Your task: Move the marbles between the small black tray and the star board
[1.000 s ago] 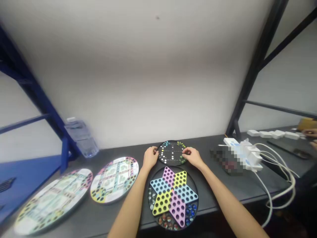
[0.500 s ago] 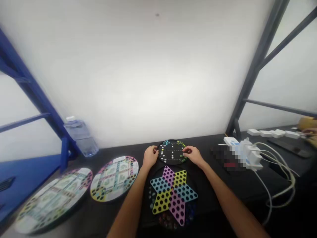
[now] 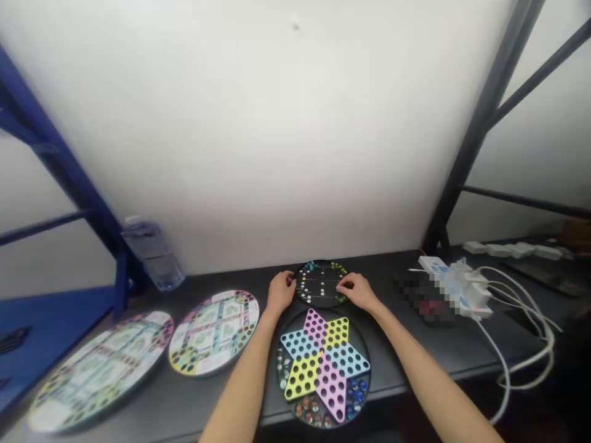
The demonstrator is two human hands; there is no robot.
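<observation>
A small round black board (image 3: pixel 319 284) with coloured pegs lies at the back of the dark table (image 3: pixel 406 357), near the wall. My left hand (image 3: pixel 279 291) grips its left rim with curled fingers. My right hand (image 3: pixel 356 290) pinches its right rim. Just in front of it lies a larger black round board with a pastel six-pointed star (image 3: pixel 323 367) full of holes; marbles sit in its rim pockets.
Two round printed game boards (image 3: pixel 213 332) (image 3: pixel 99 369) lie to the left. A clear water bottle (image 3: pixel 152 253) leans by a blue frame post. White chargers and cables (image 3: pixel 466 288) lie at the right. The table's front edge runs close below the star board.
Both hands stay on the small board's rim. The view has shifted slightly and the brightness has changed; a person's hand at the far right edge is out of sight now.
</observation>
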